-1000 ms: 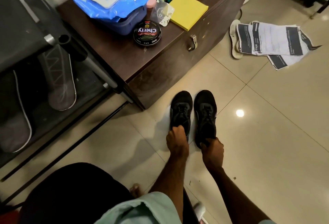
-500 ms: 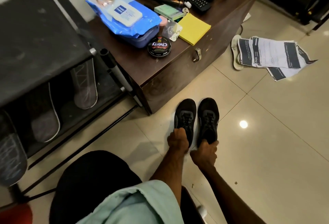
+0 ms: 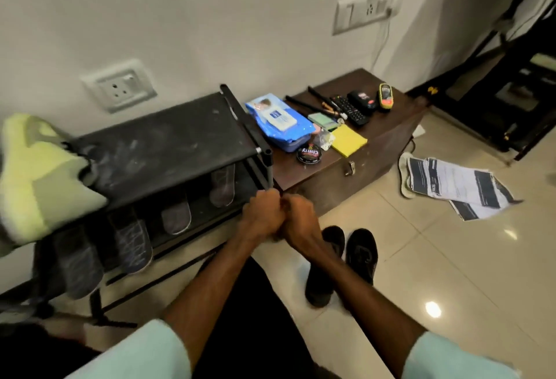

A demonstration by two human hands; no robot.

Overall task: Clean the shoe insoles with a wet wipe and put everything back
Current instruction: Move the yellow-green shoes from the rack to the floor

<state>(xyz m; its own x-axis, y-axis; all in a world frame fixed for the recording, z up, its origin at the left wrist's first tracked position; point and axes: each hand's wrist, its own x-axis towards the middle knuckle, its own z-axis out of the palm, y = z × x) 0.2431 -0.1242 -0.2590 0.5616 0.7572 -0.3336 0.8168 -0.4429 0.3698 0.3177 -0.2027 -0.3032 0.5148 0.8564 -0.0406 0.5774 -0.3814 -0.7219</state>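
Hands (image 3: 270, 219) apparently fisted, touching; shoes (image 3: 361, 253) nearby.

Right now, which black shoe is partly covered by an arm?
The shoe nearer the rack; the right forearm crosses it. The other shoe, farther from the rack, shows almost whole.

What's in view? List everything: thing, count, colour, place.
fabric shoes: two, black, floor
plastic wet wipe pack: one, blue, chest top
round polish tin: one, black, chest front edge
square flat pad: one, yellow, chest top
remote control: one, black, chest top
wooden chest: one, dark brown, against wall
fabric-topped shoe rack: one, black, left of chest
printed paper sheets: several, white and black, floor, right
left hand: one, fist, touching right hand
right hand: one, fist, in front of shoes
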